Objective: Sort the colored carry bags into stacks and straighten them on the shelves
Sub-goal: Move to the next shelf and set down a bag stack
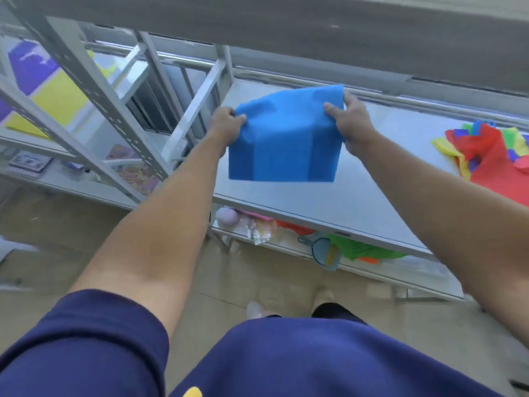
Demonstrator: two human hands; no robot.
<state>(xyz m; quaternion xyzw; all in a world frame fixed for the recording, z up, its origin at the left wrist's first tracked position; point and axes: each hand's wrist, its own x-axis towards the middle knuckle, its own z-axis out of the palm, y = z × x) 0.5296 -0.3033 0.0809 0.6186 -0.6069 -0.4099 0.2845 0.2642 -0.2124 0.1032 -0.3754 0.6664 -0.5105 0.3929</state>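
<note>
A blue carry bag [283,138] hangs above the grey middle shelf [357,193], held up by both its upper corners. My left hand [226,124] grips its left corner and my right hand [349,118] pinches its right corner. A loose heap of mixed bags [492,156], red on top with yellow, green and blue beneath, lies at the right end of the same shelf. On the neighbouring rack to the left lie flat yellow bags [57,101] and purple bags [28,67].
A grey upper shelf board [286,30] overhangs close above my hands. Slotted metal uprights [94,90] stand to the left. The lower shelf [400,270] holds green and orange bags [363,250], a blue dustpan [326,256] and pink items [229,217].
</note>
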